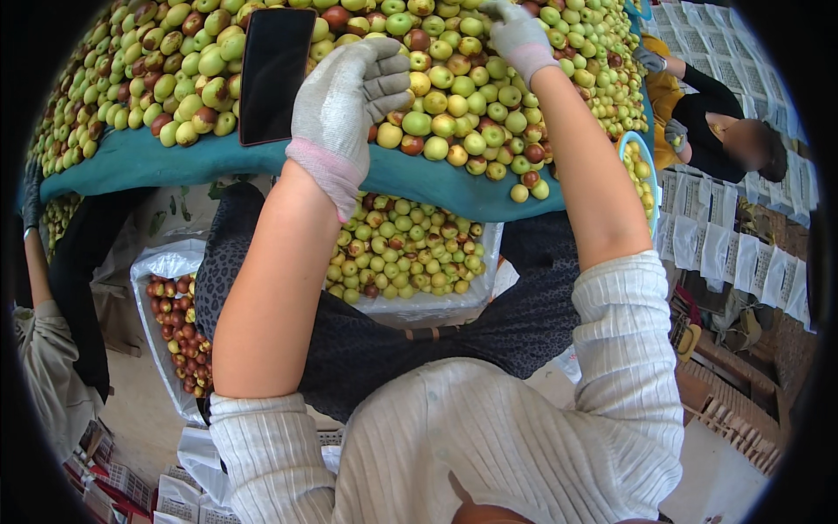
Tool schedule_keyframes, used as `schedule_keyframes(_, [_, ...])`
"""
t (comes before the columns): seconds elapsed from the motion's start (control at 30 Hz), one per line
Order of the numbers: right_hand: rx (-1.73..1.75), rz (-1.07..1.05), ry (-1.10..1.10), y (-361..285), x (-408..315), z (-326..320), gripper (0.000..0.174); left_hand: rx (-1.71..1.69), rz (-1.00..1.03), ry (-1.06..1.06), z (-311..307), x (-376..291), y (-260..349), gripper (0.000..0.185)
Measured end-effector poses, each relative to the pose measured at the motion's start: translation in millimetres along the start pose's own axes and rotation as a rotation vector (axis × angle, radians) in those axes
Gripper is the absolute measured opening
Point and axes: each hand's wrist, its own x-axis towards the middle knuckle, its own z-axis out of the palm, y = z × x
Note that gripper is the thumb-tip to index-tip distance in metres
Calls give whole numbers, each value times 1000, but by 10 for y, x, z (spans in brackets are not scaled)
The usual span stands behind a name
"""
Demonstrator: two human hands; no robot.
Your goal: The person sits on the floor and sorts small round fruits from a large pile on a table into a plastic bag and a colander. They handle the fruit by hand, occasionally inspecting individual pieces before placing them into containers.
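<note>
Green and reddish-brown jujubes [458, 105] lie heaped on a table covered with teal cloth [445, 187]. My left hand [353, 98], in a grey-white knit glove with a pink cuff, is held over the near part of the heap, its fingers curled to the right; whether a fruit is inside them cannot be told. Farther right, my right hand [520, 36], gloved alike, reaches onto the heap near the top edge, its fingertips partly cut off by the frame. A dark-screened smartphone [275, 75] rests on the jujubes just left of my left hand.
Below the table edge, a plastic-lined crate [419, 301] holds mostly green jujubes; another lined crate [147, 262] at left holds reddish-brown ones. A blue-rimmed basket [655, 190] of jujubes stands at right. One co-worker [713, 124] is at right, another [52, 367] at far left.
</note>
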Motion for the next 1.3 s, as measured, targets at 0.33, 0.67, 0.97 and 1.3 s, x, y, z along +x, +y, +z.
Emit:
schedule_keyframes(0.33, [-388, -442, -418, -1008, -755, -81, 32, 13, 31, 11, -10, -11, 12, 39])
schedule_keyframes(0.67, [-336, -258, -493, -1094, -535, -108, 29, -40, 23, -75, -104, 54, -11, 40])
schedule_keyframes(0.97, [1316, 391, -83, -760, -1656, -309, 28, -30, 29, 76, 93, -158, 54, 34])
schedule_keyframes(1.3, [1135, 1392, 20, -181, -3863, 896, 31, 66, 15, 27, 153, -221, -23, 33])
